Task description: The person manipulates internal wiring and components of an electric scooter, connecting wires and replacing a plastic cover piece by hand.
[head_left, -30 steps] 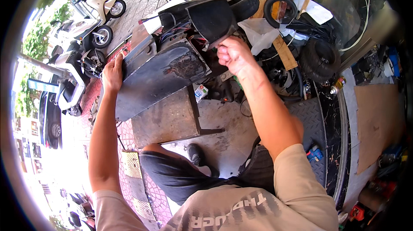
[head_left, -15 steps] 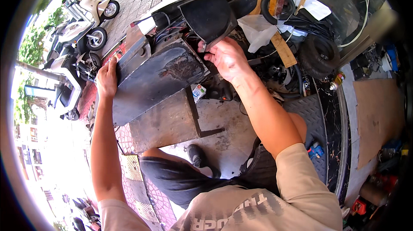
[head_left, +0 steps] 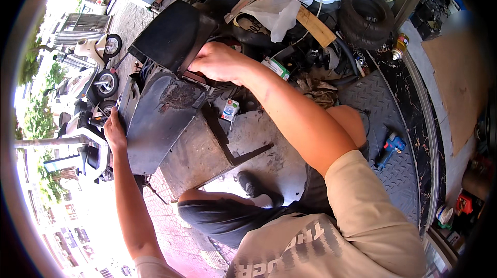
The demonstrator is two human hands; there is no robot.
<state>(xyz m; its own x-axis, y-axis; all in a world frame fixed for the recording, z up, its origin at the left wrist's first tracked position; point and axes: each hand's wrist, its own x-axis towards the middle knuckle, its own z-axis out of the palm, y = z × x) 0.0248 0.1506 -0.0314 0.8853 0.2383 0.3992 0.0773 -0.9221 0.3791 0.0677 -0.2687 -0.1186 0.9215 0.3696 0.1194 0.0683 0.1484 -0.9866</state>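
Observation:
A dark, dusty scooter body panel (head_left: 160, 123) lies tilted in front of me, with a raised black seat (head_left: 171, 35) above it. My left hand (head_left: 115, 132) grips the panel's left edge. My right hand (head_left: 217, 63) reaches under the seat's lower edge, fingers curled on a part at the top of the panel; what it holds is hidden. My knee and a black shoe (head_left: 248, 185) sit below on a metal ramp (head_left: 259, 143).
Tyres (head_left: 365, 14), a wooden plank (head_left: 310, 19), white cloth (head_left: 274, 11) and cables crowd the top. A small box (head_left: 230, 108) lies near the panel. A blue tool (head_left: 391, 146) rests on checker plate at right. Parked scooters (head_left: 98, 71) stand at left.
The view has moved closer. My right hand slid left from the engine area to beneath the seat. My left hand stays on the panel's edge.

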